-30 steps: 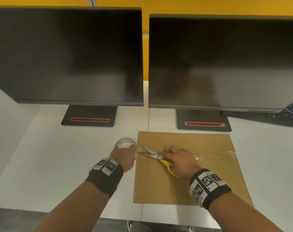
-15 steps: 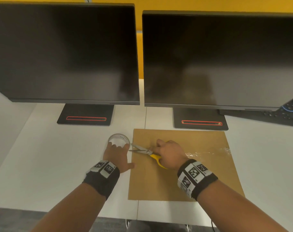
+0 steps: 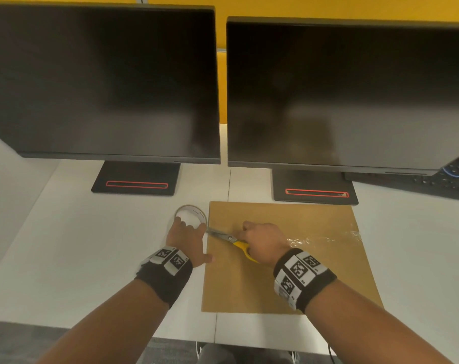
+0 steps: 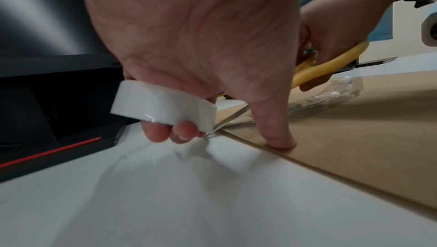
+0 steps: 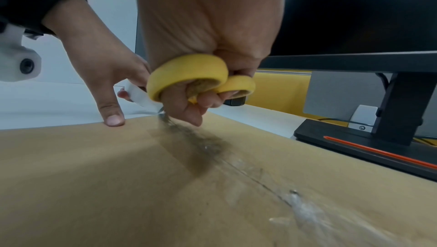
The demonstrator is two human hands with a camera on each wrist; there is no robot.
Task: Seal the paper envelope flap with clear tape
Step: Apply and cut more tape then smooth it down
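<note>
Your left hand (image 3: 185, 237) has its grip curled round the roll of clear tape (image 4: 163, 106), fingers wrapped under the roll, while its thumb (image 4: 274, 131) presses down on the near left edge of the brown paper envelope (image 3: 283, 274). Your right hand (image 3: 262, 243) has its grip clamped on the yellow-handled scissors (image 3: 229, 239), fingers through both yellow loops (image 5: 189, 75). The blades point left toward the roll and meet the short stretch of tape between the roll and the envelope's left edge. The envelope lies flat on the white surface (image 3: 78, 245), under your right hand and just right of your left. A strip of wrinkled clear tape (image 3: 325, 236) runs across it, to the right of your right wrist
</note>
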